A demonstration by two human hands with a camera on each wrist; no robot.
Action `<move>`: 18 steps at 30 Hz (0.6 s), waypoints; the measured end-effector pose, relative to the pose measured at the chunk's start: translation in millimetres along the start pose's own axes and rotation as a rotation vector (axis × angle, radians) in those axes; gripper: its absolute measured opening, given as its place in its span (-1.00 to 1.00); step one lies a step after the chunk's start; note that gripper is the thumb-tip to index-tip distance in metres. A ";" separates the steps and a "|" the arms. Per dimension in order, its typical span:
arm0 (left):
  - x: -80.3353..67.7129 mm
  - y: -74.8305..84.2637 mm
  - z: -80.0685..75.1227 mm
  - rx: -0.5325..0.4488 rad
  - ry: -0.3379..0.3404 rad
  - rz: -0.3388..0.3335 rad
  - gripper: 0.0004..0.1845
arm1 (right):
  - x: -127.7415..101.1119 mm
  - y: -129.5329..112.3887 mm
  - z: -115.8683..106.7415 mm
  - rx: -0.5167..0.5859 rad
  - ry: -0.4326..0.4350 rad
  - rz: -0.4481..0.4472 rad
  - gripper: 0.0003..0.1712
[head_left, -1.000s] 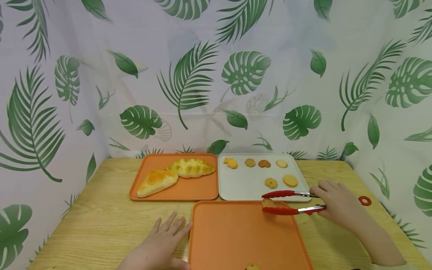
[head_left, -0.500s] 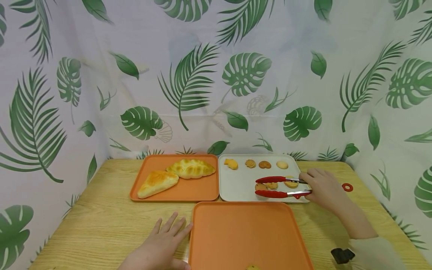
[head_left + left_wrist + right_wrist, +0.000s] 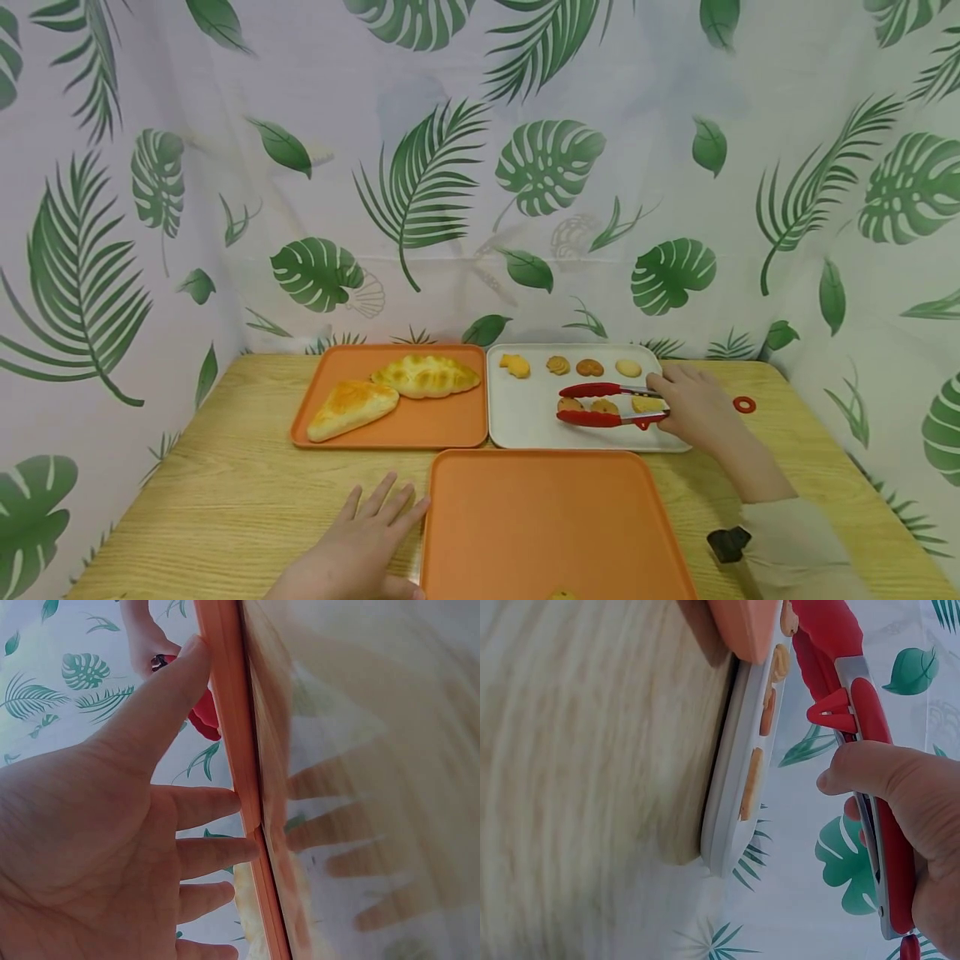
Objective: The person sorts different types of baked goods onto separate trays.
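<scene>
My right hand (image 3: pixel 693 412) grips red-and-metal tongs (image 3: pixel 600 390) over the white tray (image 3: pixel 517 425). Between the tong tips shows a cookie with dark specks (image 3: pixel 570 404), low over the tray; I cannot tell whether the tips still squeeze it. A flower-shaped cookie (image 3: pixel 604 407) and a round yellow cookie (image 3: pixel 647 404) appear between the tong arms, the latter partly covered. In the right wrist view, thumb and fingers wrap the tongs' handle (image 3: pixel 889 847). My left hand (image 3: pixel 348 542) lies with fingers spread, fingertips at the left rim of the near orange tray (image 3: pixel 540 517).
Along the white tray's back sit a fish-shaped cookie (image 3: pixel 515 365), a swirl cookie (image 3: pixel 557 365), a brown cookie (image 3: pixel 589 367) and a pale oval one (image 3: pixel 627 367). The far orange tray (image 3: pixel 427 425) carries two breads (image 3: pixel 426 377). Another cookie (image 3: pixel 562 595) is cut off at the bottom edge.
My right hand has carried the tongs and the specked cookie from above the near orange tray's back edge, away and leftward, to the white tray. My left hand has stayed put.
</scene>
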State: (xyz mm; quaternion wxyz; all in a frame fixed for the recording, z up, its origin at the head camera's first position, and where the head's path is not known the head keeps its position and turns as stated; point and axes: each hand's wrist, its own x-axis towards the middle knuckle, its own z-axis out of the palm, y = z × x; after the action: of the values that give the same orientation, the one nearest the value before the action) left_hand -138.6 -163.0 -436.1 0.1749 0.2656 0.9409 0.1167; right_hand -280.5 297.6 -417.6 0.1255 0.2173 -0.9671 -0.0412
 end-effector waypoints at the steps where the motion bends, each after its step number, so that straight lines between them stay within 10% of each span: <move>1: 0.1 0.0 -0.1 0.000 0.000 0.000 0.08 | 0.5 0.0 0.4 0.002 -0.006 0.005 -0.44; 18: -0.4 -0.8 2.3 0.005 0.025 0.012 0.09 | -6.9 -3.2 -1.1 0.041 0.031 0.021 -0.41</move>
State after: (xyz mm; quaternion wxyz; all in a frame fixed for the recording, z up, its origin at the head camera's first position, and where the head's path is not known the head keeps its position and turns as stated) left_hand -137.7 -163.6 -438.3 0.1620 0.2701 0.9416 0.1188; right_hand -272.9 297.7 -418.5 0.1363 0.2102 -0.9680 -0.0165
